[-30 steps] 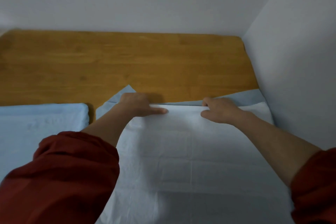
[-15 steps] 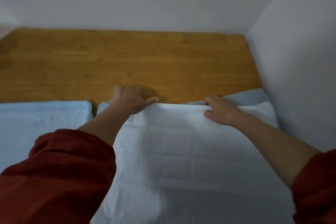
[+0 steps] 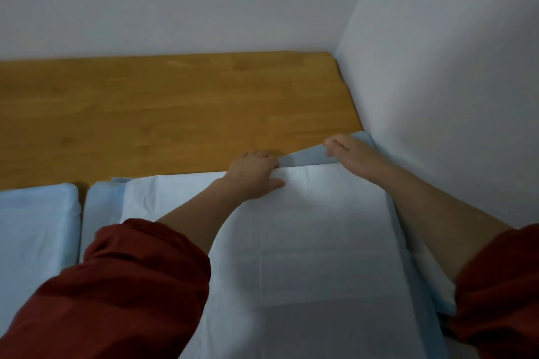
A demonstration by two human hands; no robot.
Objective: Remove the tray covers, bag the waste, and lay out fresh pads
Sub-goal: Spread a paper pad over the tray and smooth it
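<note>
White pad (image 3: 306,242) lengthwise toward wall (image 3: 204,3); left hand (image 3: 253,175), right hand (image 3: 350,153) (at blue corner): fingers (image 3: 262,157) curled round far edge.

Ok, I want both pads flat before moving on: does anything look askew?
Yes. The right pad is not flat: its corner by the wall is turned up, blue backing showing, gripped by the right hand. The left hand grips its far edge. The left pad lies flat.
</note>
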